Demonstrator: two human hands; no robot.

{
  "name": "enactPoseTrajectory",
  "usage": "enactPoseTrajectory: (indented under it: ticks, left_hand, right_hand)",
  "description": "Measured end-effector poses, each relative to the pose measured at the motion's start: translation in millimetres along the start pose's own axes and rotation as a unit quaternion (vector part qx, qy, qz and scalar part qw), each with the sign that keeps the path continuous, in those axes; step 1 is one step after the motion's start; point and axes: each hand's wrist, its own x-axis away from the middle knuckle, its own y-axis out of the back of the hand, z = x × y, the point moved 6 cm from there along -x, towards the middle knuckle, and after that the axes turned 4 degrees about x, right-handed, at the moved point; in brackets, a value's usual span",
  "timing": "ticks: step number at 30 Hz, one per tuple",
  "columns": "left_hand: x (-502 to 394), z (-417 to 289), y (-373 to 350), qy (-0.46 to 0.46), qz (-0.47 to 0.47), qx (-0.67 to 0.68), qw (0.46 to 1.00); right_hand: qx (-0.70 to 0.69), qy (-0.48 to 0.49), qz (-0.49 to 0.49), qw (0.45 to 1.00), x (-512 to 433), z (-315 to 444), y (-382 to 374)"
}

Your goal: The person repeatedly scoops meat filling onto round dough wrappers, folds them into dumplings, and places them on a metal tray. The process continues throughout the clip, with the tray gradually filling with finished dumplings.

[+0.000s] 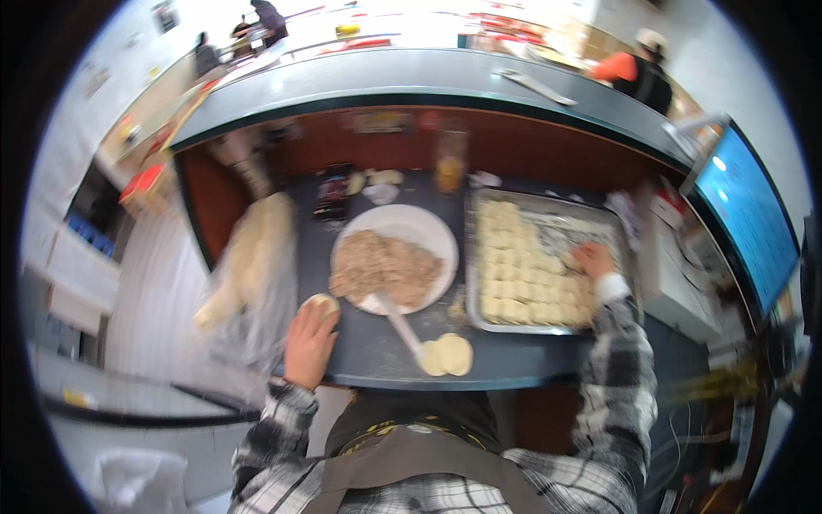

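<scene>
My left hand (311, 344) rests palm down at the counter's left front, its fingers over a round dough wrapper (327, 303). Whether it grips the wrapper is hidden. Over the right part of a metal tray (474, 295), my right hand (592, 258) has its fingertips bunched on a small pale dumpling (568, 260), partly covered and blurred. Rows of folded dumplings (514, 283) fill the tray's left and front. Between my hands, a white plate (427, 225) bears ground filling (385, 263). A pale spatula (403, 327) leans from it towards dough wrappers (453, 354) at the front edge.
Left of the plate lies a clear plastic bag (247, 257) with pale dough-like contents. A phone-like dark object (332, 193) and a glass jar (451, 160) stand behind the plate. A raised ledge (385, 74) crosses behind; a monitor (748, 205) is at right. People (642, 74) are beyond.
</scene>
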Motion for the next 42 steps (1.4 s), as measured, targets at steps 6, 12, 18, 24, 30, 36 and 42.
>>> enactPoseTrajectory:
  ticks: [6,12,18,24,30,36,42]
  left_hand:
    - [-3,11,7,-0.02,-0.01,-0.011,1.0]
    - [-9,18,14,-0.015,-0.039,0.072,0.997]
    - [-3,13,9,0.004,-0.1,0.069,0.993]
    - [10,55,-3,0.216,-0.143,0.35,0.901]
    - [10,58,2,0.166,-0.103,0.341,0.92]
    - [17,78,12,0.349,-0.203,0.373,0.835]
    - [11,60,3,0.324,-0.148,0.777,0.519]
  right_hand:
    - [-0.049,0.046,0.143,0.987,28,37,-13]
    - [0.175,0.208,-0.059,0.961,87,172,-4]
    - [0.118,0.354,0.053,0.926,172,268,-102]
    - [0.262,0.379,0.066,0.885,223,321,-228]
    - [0.291,0.314,0.014,0.904,207,327,-211]
    - [0.287,0.321,0.016,0.902,219,329,-237]
    - [0.167,0.31,0.034,0.935,198,320,-201]
